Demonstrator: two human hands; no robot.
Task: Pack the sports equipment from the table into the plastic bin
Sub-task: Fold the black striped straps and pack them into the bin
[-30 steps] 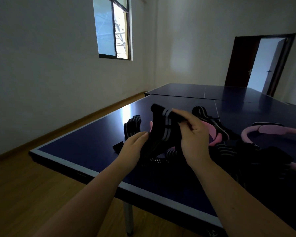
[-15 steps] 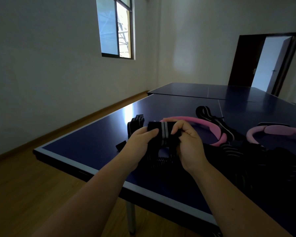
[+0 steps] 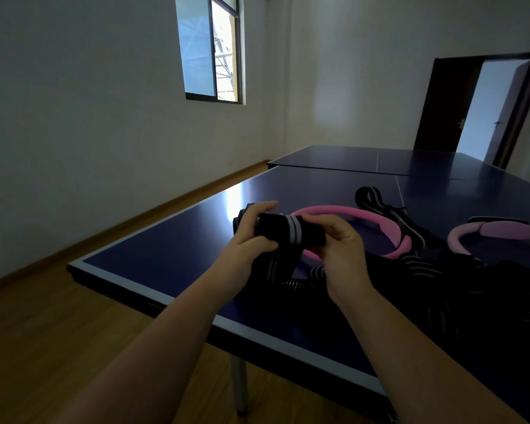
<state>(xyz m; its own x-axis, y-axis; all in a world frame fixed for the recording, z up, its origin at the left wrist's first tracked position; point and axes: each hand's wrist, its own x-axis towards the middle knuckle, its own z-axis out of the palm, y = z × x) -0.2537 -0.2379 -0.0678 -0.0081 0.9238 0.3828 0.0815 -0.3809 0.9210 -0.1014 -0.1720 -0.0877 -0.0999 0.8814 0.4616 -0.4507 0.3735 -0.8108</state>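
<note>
Head view: left hand (image 3: 251, 240) and right hand (image 3: 344, 258) both clutch one black striped band (image 3: 291, 232), held above the blue table (image 3: 166, 249). Two pink rings lie there: near ring (image 3: 380, 222) at its one o'clock, far ring (image 3: 502, 231) at three o'clock.

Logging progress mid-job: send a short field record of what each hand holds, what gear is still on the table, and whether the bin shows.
left hand: grips one end of the black striped strap
right hand: fingers pinch the strap's other end
strap state: bundled, with a tail hanging down, held over the table tennis table
on table: pink ring, paler pink ring, heap of black straps, coiled spring
plastic bin: not in view
</note>
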